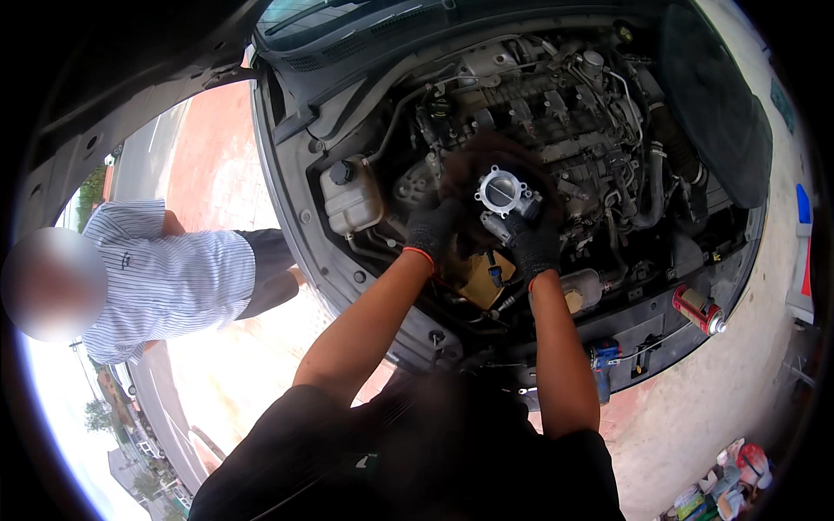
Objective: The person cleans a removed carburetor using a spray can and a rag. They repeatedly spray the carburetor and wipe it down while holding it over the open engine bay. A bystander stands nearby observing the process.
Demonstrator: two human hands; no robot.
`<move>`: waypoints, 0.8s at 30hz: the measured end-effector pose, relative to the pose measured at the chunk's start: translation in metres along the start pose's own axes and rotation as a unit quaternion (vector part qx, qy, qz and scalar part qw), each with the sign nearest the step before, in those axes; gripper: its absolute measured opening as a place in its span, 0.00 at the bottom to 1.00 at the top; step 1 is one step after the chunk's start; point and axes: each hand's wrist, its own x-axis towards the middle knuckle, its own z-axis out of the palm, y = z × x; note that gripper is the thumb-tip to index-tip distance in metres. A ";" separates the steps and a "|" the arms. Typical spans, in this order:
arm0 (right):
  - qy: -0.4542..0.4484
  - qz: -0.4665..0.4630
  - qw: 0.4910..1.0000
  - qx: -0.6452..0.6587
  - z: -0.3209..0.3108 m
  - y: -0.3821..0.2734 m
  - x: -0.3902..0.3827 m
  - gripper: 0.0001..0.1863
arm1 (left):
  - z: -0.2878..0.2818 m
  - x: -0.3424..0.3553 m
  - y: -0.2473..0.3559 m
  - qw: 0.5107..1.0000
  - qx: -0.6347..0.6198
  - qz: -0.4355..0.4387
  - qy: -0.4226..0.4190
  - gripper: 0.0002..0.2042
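Note:
Over the open engine bay, my right hand (pixel 532 243), in a black glove, is closed round the lower side of a throttle body (pixel 502 191). Its silver ring faces up, with the round plate and shaft showing inside. A dark brown cloth (pixel 469 165) lies behind and beside it. My left hand (pixel 432 230), in a black glove with an orange cuff, is at the cloth's near left edge. Its fingers merge with the dark cloth, so their grip is hidden. Between my wrists sits a tan, flat piece (pixel 479 282) with a dark connector (pixel 495 271) over it.
The engine (pixel 556 113) fills the bay beyond my hands. A coolant tank (pixel 352 195) stands at the left. On the front edge lie a red spray can (pixel 698 310) and a blue power tool (pixel 603 356). A person in a striped shirt (pixel 174 269) stands at the left.

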 end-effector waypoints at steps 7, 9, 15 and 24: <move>0.081 -0.036 0.996 -0.014 0.004 0.028 -0.009 0.38 | 0.019 -0.005 0.017 0.639 0.581 0.487 -0.127 0.28; 0.081 -0.036 0.993 0.084 0.002 0.035 -0.007 0.37 | 0.031 -0.001 0.019 0.671 0.531 0.508 -0.101 0.30; 0.079 -0.066 0.989 0.103 -0.008 0.049 -0.004 0.34 | 0.061 0.015 0.030 0.579 0.720 0.352 -0.147 0.19; 0.060 -0.069 0.993 0.073 -0.012 0.037 -0.007 0.35 | 0.032 0.042 0.039 0.904 0.353 0.223 -0.094 0.18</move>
